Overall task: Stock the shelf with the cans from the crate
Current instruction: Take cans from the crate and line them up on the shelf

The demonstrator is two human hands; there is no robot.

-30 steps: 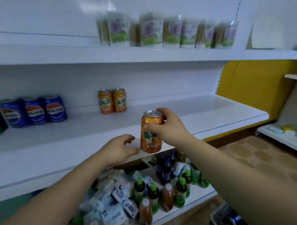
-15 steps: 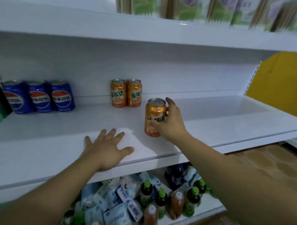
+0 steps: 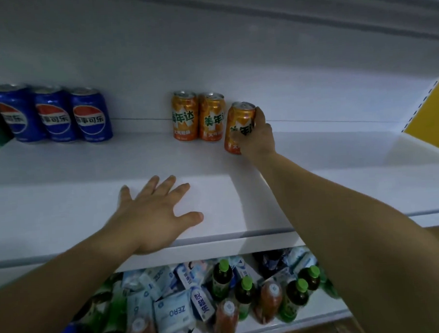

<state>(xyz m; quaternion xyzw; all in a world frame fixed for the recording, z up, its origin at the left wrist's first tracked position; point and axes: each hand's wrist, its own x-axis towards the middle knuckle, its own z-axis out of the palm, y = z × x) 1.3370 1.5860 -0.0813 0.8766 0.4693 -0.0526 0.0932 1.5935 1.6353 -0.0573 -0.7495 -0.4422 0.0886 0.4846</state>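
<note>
Slightly tilted, the orange can (image 3: 237, 126) shows green lettering in the right hand (image 3: 258, 137).

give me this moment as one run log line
step: placing can | right hand: grip on orange can, beside two orange cans | left hand: flat on shelf | blue cans: far left

Three blue cans (image 3: 52, 114) on shelf (image 3: 88, 172) showing Pepsi globe logo with white "百事可乐". Two orange cans (image 3: 198, 116) reading green "美年达"; smaller print below illegible. Orange can (image 3: 238, 127) in right hand (image 3: 258, 137) showing "美年达" partly covered. White pack (image 3: 172, 313) below reading "ZERO", appearing upside down.
</note>
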